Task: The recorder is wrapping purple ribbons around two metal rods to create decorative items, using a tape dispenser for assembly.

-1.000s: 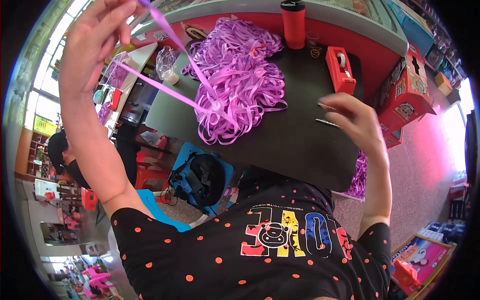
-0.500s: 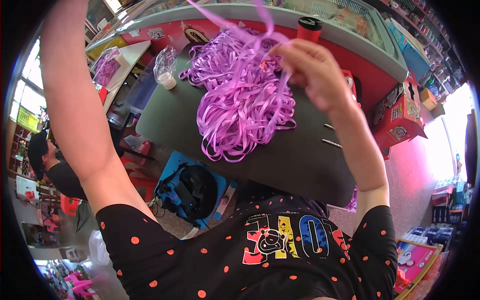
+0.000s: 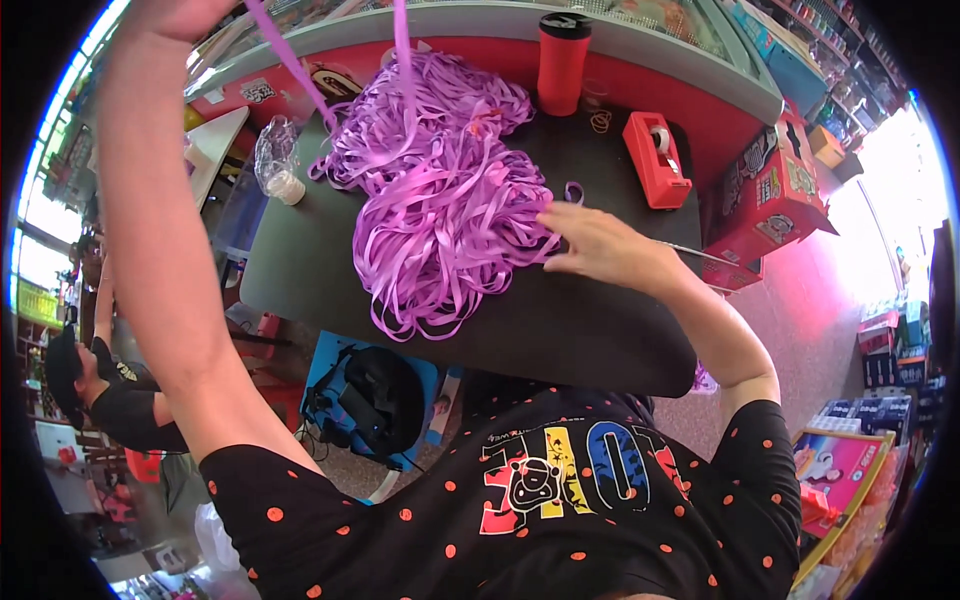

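A big tangled heap of shiny purple ribbon (image 3: 440, 220) lies on the dark table (image 3: 600, 320). Two strands rise from it and leave the picture at the top edge. My left hand (image 3: 178, 15) is raised high at the upper left; its fingers are cut off by the frame, so what they hold is hidden. One rising strand passes out of view close beside it. On the right side of the heap, my right hand (image 3: 608, 245) has its fingers stretched out and the thumb apart, fingertips at the ribbon's edge. A small ribbon loop sticks up just above those fingers.
A red tape dispenser (image 3: 657, 160) and a red tumbler with black lid (image 3: 564, 65) stand at the back right. A clear plastic-topped white container (image 3: 286, 187) is at the table's left. Black gear rests on a blue stool (image 3: 375, 400). Another person (image 3: 120, 390) sits far left.
My right hand has let go of the raised strand and come down to the heap's right edge. The rising strands now stand further left, and the whole view has shifted.
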`<state>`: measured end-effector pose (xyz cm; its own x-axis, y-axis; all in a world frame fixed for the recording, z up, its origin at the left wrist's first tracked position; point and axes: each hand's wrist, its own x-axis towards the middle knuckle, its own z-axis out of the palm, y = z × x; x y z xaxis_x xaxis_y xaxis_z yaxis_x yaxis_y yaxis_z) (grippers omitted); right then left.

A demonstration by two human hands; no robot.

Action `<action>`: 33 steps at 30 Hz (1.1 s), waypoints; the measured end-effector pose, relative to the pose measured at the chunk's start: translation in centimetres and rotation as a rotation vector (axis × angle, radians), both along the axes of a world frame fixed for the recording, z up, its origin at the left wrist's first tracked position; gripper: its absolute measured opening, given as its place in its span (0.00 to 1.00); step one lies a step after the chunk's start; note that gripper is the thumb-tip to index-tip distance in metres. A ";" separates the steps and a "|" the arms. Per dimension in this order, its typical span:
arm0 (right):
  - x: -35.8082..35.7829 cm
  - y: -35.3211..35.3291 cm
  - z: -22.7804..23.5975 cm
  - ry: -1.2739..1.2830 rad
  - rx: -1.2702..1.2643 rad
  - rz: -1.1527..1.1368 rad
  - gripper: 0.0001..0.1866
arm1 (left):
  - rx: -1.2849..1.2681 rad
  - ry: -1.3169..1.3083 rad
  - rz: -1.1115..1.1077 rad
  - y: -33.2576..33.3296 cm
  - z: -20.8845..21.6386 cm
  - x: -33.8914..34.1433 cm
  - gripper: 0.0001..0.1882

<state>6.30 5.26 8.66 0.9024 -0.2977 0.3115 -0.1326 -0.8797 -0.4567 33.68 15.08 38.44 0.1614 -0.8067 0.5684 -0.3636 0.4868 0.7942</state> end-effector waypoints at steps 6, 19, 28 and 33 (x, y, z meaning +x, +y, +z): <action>-4.4 -1.6 9.8 -0.541 0.533 -0.271 0.17 | 0.564 -0.015 -0.520 -5.3 -5.3 -8.9 0.07; -28.4 1.5 13.2 -0.846 0.965 -0.451 0.16 | 0.632 -0.162 -1.230 -14.3 -9.6 -32.4 0.10; -34.8 1.4 3.7 -0.427 0.551 -0.928 0.14 | 0.609 -0.362 -1.384 -20.3 -22.2 -41.8 0.12; -32.8 -1.4 -4.0 -0.473 0.877 -0.864 0.15 | 0.754 -0.502 -1.363 -23.7 -29.1 -40.3 0.12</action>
<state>-26.51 3.91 4.69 0.1786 -0.9827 -0.0483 -0.1701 0.0175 -0.9853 -6.66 -8.61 9.36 -0.9293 -0.2930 -0.2246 -0.2954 0.2251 0.9285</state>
